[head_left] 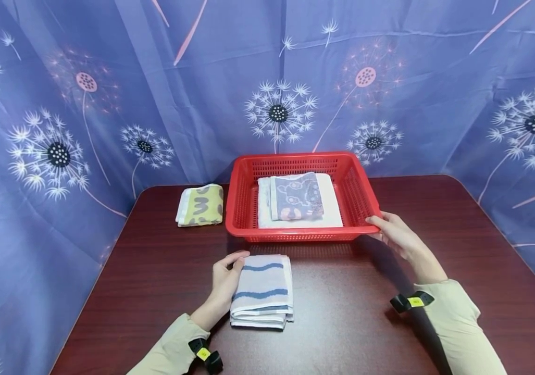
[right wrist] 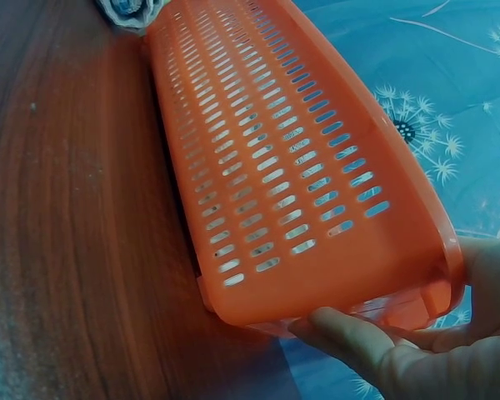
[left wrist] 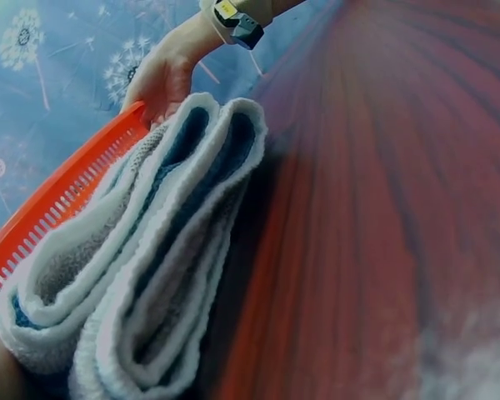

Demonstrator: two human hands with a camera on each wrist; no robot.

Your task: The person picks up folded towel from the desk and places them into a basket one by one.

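Observation:
A folded striped towel [head_left: 261, 286], white-grey with wavy blue bands, is in front of the basket. My left hand [head_left: 227, 278] grips its left edge; in the left wrist view the towel's layered folds [left wrist: 150, 250] fill the middle and most of the hand is out of sight. Farther back is a red perforated plastic basket [head_left: 302, 235], whose near right corner my right hand [head_left: 396, 234] grips. The right wrist view has fingers and thumb around that corner. Inside the basket, a grey-blue patterned folded towel [head_left: 297, 197] lies on a white folded towel [head_left: 334, 200].
A yellow-green folded towel [head_left: 203, 204] with grey shapes lies left of the basket on the dark red-brown table [head_left: 154, 291]. Blue dandelion-print curtains [head_left: 211, 104] hang behind the table and along both sides.

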